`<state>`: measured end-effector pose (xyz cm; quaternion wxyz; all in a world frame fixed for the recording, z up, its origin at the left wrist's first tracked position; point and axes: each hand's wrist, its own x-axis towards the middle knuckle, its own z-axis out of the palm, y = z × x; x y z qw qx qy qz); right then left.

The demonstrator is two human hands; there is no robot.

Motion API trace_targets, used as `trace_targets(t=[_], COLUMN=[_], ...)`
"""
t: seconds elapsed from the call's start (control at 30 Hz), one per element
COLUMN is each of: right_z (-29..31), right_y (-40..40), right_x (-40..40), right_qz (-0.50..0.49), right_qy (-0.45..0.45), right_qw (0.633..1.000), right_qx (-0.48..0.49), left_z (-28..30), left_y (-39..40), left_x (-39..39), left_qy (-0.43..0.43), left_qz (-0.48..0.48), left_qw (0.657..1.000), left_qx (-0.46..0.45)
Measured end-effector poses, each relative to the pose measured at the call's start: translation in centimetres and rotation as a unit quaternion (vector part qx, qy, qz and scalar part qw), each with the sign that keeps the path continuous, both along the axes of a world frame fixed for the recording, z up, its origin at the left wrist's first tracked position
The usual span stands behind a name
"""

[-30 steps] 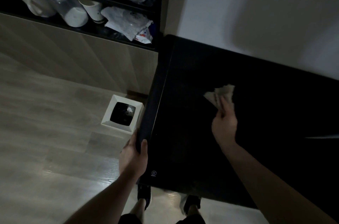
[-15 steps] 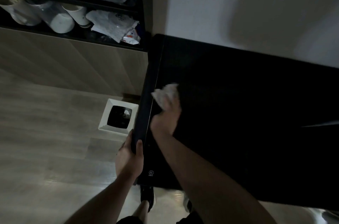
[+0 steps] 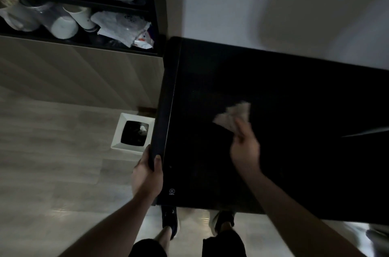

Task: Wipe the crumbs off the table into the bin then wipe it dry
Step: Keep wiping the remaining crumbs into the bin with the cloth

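Observation:
A glossy black table (image 3: 294, 97) fills the right half of the view, too dark to show any crumbs. My right hand (image 3: 245, 148) rests near its middle, shut on a pale crumpled cloth (image 3: 233, 114) pressed flat on the surface. My left hand (image 3: 147, 174) grips the table's left edge close to the front corner. On the floor just beyond that edge stands a white square bin (image 3: 120, 137) with a dark liner and some scraps inside.
A shelf unit (image 3: 84, 61) stands at the back left, holding white cups (image 3: 63, 23) and a crumpled plastic bag (image 3: 124, 27). Pale wood floor (image 3: 52, 172) spreads to the left. My feet (image 3: 170, 220) are under the table's front edge. A white wall (image 3: 273, 4) backs the table.
My right hand swept the cloth left to the table's edge above the bin, then came back right toward the middle. My left hand kept its grip on the edge.

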<state>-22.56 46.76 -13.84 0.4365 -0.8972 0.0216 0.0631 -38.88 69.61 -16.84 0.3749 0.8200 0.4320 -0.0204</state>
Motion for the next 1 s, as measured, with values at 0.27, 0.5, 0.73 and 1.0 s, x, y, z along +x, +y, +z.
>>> trace_targets(t=[0.27, 0.5, 0.73, 1.0], right_z=[-3.1, -3.0, -0.1, 0.8], right_y=[-8.2, 5.0, 14.2, 0.4], right_x=[-0.7, -3.9, -6.8, -1.7], right_qz=[-0.086, 0.037, 0.255, 0.055], right_qy=[0.051, -0.019, -0.011, -0.045], right_qw=[0.955, 0.970, 0.965, 0.997], right_qx=[-0.278, -0.239, -0.053, 0.003], left_z=[0.1, 0.2, 0.1, 0.3], left_y=[0.0, -0.1, -0.2, -0.1], left_x=[-0.2, 0.0, 0.1, 0.0], left_qy=[-0.011, 0.002, -0.020, -0.024], left_qz=[-0.016, -0.008, -0.008, -0.017], left_qw=[1.000, 1.000, 1.000, 0.999], left_qx=[0.001, 0.002, 0.009, 0.013])
